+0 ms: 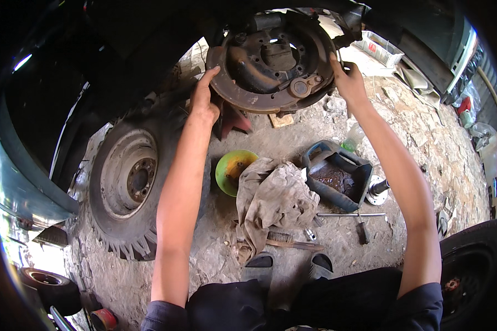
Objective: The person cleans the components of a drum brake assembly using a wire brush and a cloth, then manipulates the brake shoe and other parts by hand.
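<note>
Up ahead, under the dark vehicle body, is a round, rusty drum brake assembly [248, 99] with curved shoes and an open hub centre. My left hand [205, 98] grips its left edge, thumb in front and the other fingers hidden behind. At the right edge, my right hand [348, 83] is closed on the rim, its fingers partly out of sight. Between my arms lie a crumpled grey-brown rag [279, 193], a yellow-green bowl [233, 170] and a cut-open blue container [337, 179] with dark grease inside.
A large wheel with a worn tyre [130, 182] leans at left; another tyre [472, 265] is at lower right. Near my sandals lie a wooden-handled brush [295, 244], a metal bar [350, 214] and a flanged shaft [377, 187]. A white crate [378, 48] stands at the back right.
</note>
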The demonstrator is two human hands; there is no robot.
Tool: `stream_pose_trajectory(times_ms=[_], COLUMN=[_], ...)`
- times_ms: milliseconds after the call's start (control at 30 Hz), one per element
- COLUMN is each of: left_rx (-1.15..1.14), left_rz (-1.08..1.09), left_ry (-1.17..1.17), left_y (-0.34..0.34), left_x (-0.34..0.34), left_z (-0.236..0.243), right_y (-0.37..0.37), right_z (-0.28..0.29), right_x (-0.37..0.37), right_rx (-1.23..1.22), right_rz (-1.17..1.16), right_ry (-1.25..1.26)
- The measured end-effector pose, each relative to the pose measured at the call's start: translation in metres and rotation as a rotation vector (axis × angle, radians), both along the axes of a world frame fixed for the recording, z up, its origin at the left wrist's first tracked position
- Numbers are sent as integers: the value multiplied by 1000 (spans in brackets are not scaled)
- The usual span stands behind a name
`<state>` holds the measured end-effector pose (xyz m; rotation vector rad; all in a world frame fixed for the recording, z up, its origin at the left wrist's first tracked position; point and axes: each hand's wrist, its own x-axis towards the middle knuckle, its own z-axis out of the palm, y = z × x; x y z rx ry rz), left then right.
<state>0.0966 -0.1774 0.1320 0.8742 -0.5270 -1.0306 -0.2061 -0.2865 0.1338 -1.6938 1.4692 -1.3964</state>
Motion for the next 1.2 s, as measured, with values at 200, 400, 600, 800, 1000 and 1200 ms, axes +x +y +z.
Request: stream_pose_trajectory(times_ms=[200, 400, 600, 800, 1000, 1200], left_rx=[67, 71, 5, -11, -23, 12], left_rz=[-17, -46, -45, -78, -94, -64], left_ry=[-77, -131, -106, -91, -42, -65], left_y=[-2, -4, 3, 4, -3, 4], left_x=[2, 4, 2, 0, 6, 8], left_z=[4, 7, 0, 3, -5, -2], right_y=[39, 42, 56, 121, 160, 134], right_z=[-30, -32, -55, -166, -190, -41], right_x=[-7, -3, -8, -14, -7, 72], right_rx=[-199, -184, -180, -328, -239, -909], right_rz=[76, 91, 184, 594, 647, 512], right_ry=[-54, -68, -251, 334, 505, 313])
